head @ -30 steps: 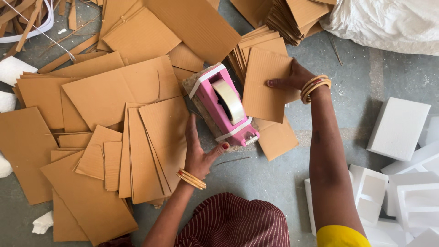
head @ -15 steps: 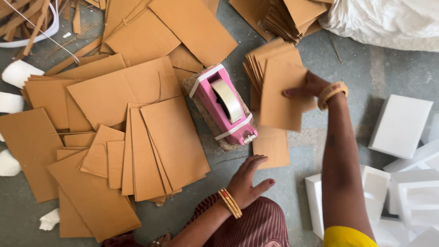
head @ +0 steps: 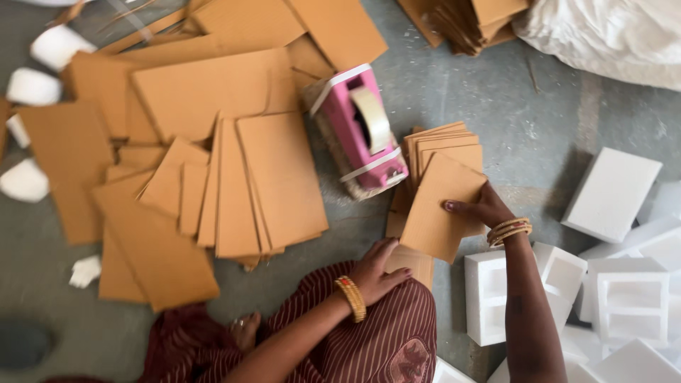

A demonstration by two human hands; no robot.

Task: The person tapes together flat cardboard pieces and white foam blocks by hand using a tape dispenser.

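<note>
Brown cardboard sheets (head: 234,163) lie spread over the grey floor (head: 539,135). White foam blocks (head: 610,291) sit at right. A pink tape dispenser (head: 358,131) stands beside a small cardboard stack (head: 440,145). The right hand (head: 482,211) grips 1 cardboard piece (head: 443,209) above that stack; the left hand (head: 379,269) rests open on the knee, holding nothing.

A pink rectangular box (head: 355,131) with white edge strips is the only finished package, with a tape roll lying on its top. White foam packing inserts (head: 624,298) lie well to its lower right.
</note>
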